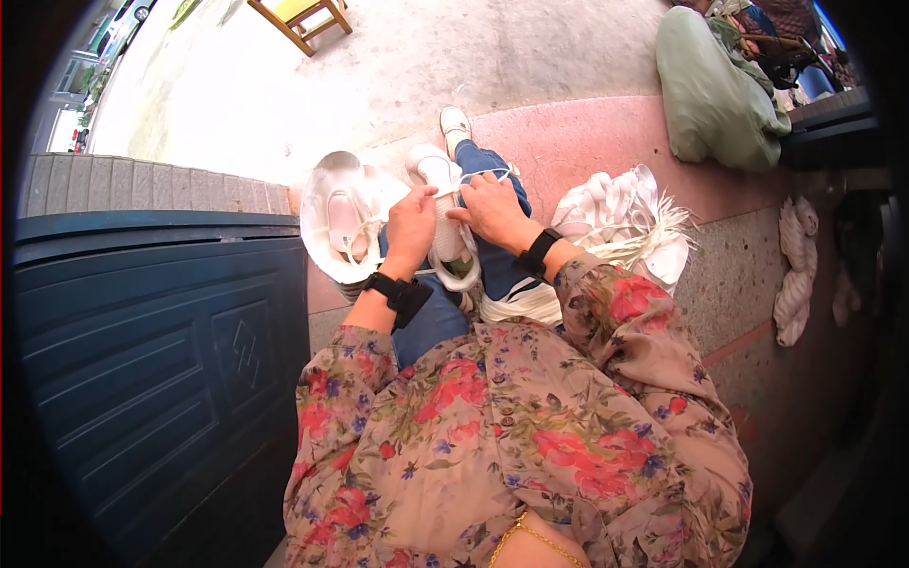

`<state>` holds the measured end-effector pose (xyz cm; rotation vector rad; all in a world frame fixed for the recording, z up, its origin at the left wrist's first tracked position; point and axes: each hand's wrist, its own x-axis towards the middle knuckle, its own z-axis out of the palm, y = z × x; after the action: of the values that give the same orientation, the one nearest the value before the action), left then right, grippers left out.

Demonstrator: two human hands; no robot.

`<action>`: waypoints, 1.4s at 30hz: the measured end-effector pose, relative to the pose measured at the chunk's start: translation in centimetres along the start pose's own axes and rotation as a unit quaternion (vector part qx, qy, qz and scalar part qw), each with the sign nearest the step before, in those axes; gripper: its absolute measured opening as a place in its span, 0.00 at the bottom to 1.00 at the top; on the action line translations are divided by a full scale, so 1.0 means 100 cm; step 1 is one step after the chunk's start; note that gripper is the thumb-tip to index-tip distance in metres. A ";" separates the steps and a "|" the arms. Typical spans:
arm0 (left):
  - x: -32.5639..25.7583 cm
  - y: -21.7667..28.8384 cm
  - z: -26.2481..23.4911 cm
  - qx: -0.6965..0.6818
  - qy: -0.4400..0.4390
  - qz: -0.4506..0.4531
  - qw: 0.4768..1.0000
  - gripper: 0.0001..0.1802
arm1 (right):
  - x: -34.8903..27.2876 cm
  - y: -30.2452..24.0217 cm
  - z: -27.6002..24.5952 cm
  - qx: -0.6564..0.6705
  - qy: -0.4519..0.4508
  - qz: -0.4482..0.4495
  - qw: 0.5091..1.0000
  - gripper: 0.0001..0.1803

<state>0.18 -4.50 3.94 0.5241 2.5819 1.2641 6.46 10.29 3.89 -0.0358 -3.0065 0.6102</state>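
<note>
Left hand [412,224] and right hand [496,206], slightly apart, grip a white shoe [446,229]; at its nine o'clock, a white container [312,222] holds a pale shoe [341,210].

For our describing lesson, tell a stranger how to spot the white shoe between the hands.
Find the blue denim legs. There, between the bare left hand and bare right hand, is the white lace-up shoe. Only it has hands at both sides; the pale shoe beyond is worn.
</note>
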 end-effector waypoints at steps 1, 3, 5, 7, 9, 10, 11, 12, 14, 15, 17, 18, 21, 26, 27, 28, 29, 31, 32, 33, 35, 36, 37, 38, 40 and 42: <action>0.000 0.002 0.003 0.000 0.000 0.000 1.000 0.12 | 0.001 0.004 0.002 0.003 -0.028 0.001 1.000 0.15; -0.001 0.014 0.013 0.166 -0.011 0.071 0.983 0.10 | 0.006 0.014 0.007 0.011 -0.071 -0.007 0.997 0.14; -0.001 0.021 0.020 0.216 -0.023 0.090 0.972 0.10 | 0.008 0.023 0.010 0.040 -0.078 -0.011 0.996 0.14; -0.002 0.020 0.024 0.308 -0.012 0.140 0.941 0.10 | 0.008 0.029 0.016 0.079 -0.073 -0.025 0.994 0.12; -0.002 0.020 0.026 0.333 -0.005 0.168 0.928 0.09 | 0.009 0.034 0.019 0.090 -0.058 -0.040 0.994 0.11; -0.002 0.020 0.027 0.358 0.002 0.197 0.913 0.09 | 0.008 0.035 0.019 0.101 -0.043 -0.053 0.993 0.11; -0.003 0.020 0.029 0.357 0.001 0.197 0.913 0.09 | 0.007 0.036 0.020 0.101 -0.043 -0.053 0.993 0.11; -0.003 0.019 0.030 0.373 0.017 0.210 0.904 0.08 | 0.006 0.034 0.017 0.137 -0.036 -0.041 0.989 0.10; -0.003 0.015 0.031 0.386 0.032 0.224 0.894 0.07 | 0.005 0.030 0.015 0.171 -0.030 -0.029 0.984 0.10; -0.002 0.015 0.031 0.380 0.034 0.226 0.896 0.07 | 0.004 0.028 0.014 0.196 -0.011 -0.021 0.980 0.10; -0.001 0.016 0.030 0.372 0.036 0.230 0.899 0.07 | 0.002 0.027 0.013 0.220 0.008 -0.014 0.975 0.10; -0.001 0.019 0.028 0.376 0.033 0.246 0.893 0.07 | 0.002 0.026 0.013 0.210 0.014 -0.016 0.977 0.10; -0.003 0.028 0.018 0.380 0.020 0.271 0.884 0.07 | 0.001 0.025 0.013 0.158 0.015 -0.020 0.987 0.11; -0.060 0.037 -0.025 0.170 -0.158 0.155 0.960 0.14 | -0.012 0.026 0.012 0.123 0.105 -0.016 0.987 0.12; -0.076 0.033 -0.035 0.081 -0.173 0.106 0.976 0.14 | -0.014 0.020 0.007 0.104 0.115 -0.036 0.987 0.13; -0.088 0.029 -0.042 0.008 -0.187 0.057 0.981 0.13 | -0.017 0.016 0.004 0.083 0.125 -0.053 0.987 0.14; -0.091 0.026 -0.047 -0.028 -0.184 0.015 0.982 0.14 | -0.018 0.010 0.002 0.079 0.156 -0.124 0.977 0.13; -0.088 0.027 -0.053 -0.064 -0.178 -0.027 0.982 0.14 | -0.023 -0.007 -0.002 0.091 0.086 -0.238 0.963 0.11; -0.077 0.029 -0.053 -0.075 -0.184 -0.039 0.979 0.13 | -0.028 -0.010 -0.001 0.092 0.034 -0.275 0.956 0.11; -0.061 0.032 -0.052 -0.088 -0.191 -0.046 0.976 0.13 | -0.033 -0.012 -0.004 0.088 0.013 -0.265 0.960 0.07; -0.023 0.039 -0.046 -0.148 -0.126 -0.140 0.971 0.15 | -0.037 -0.009 -0.011 0.146 0.003 -0.210 0.967 0.03; 0.003 0.026 -0.038 -0.131 -0.086 -0.122 0.980 0.15 | -0.040 -0.009 -0.015 0.204 -0.009 -0.155 0.967 0.05; 0.018 0.028 -0.023 -0.225 -0.016 -0.062 0.972 0.20 | -0.041 -0.008 -0.013 0.232 0.013 -0.136 0.963 0.09; 0.037 0.007 -0.007 -0.125 0.045 -0.050 0.990 0.24 | -0.043 -0.013 -0.017 0.230 0.011 -0.141 0.963 0.09; 0.065 -0.005 0.011 -0.027 0.100 -0.035 0.994 0.28 | -0.047 -0.020 -0.035 0.277 -0.007 -0.082 0.957 0.08; 0.081 0.004 0.015 -0.007 -0.142 -0.136 0.980 0.30 | -0.059 -0.015 -0.061 0.339 0.001 -0.068 0.939 0.08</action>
<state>-6.60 0.09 3.10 0.3089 2.3101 1.0316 12.76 11.05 9.71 0.2060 -2.5922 1.5676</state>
